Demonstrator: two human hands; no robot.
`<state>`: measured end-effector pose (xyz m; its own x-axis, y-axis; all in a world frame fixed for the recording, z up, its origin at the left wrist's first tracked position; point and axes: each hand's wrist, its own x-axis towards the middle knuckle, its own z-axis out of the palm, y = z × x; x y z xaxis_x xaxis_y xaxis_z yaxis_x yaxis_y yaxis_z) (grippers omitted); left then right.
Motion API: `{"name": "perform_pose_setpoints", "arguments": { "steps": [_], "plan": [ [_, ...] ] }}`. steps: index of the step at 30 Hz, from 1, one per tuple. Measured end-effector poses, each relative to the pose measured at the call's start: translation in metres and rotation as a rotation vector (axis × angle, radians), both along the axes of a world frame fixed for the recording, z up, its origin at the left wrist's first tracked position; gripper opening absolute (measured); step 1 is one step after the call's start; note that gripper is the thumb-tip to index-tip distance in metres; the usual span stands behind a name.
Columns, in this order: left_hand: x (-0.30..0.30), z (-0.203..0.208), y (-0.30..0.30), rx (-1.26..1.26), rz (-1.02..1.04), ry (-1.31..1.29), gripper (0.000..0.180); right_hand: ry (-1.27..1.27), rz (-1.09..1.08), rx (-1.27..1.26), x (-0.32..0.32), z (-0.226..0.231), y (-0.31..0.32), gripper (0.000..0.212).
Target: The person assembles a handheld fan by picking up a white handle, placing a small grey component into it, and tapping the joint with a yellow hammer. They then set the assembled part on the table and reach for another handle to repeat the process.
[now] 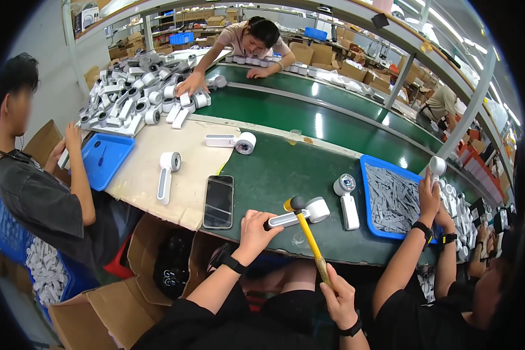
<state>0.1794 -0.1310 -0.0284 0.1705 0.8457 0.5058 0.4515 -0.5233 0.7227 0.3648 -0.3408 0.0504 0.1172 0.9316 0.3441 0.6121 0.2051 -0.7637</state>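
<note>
My left hand [255,233] is closed around the handle end of a white handheld fan [317,210] with a grey strip along its handle. The fan lies on its side at the front edge of the green work surface, its round head toward the right. My right hand [339,296] grips a mallet by its yellow shaft [310,236]. The mallet's black and yellow head is over the fan's handle near the round head; whether they touch I cannot tell. Another white fan [349,204] lies to the right, and a dark phone [218,201] to the left.
Two more fans [168,176] [233,141] lie on the table. A blue tray [366,189] of grey strips stands right, another blue tray [112,163] left. Beyond are a fan pile [143,87] and a green conveyor [262,105]. Co-workers work around me; cardboard boxes [128,306] stand below.
</note>
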Motion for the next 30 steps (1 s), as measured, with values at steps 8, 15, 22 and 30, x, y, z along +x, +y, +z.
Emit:
{"name": "perform_pose_setpoints", "arguments": {
  "steps": [8,15,22,30],
  "plan": [
    [-0.001,-0.003,0.003,-0.031,0.024,0.035,0.029,0.019,0.022,0.068,-0.007,0.002,0.006,0.049],
    [-0.002,-0.005,0.002,-0.058,0.031,0.035,0.026,-0.051,0.050,-0.067,-0.007,0.008,0.004,0.050],
    [-0.002,-0.006,0.003,-0.106,0.055,0.122,0.027,-0.125,0.069,-0.185,-0.007,0.012,0.009,0.050],
    [0.000,-0.005,0.001,-0.062,0.046,0.041,0.027,-0.134,0.104,-0.157,-0.013,0.002,0.002,0.049]
  ]
}}
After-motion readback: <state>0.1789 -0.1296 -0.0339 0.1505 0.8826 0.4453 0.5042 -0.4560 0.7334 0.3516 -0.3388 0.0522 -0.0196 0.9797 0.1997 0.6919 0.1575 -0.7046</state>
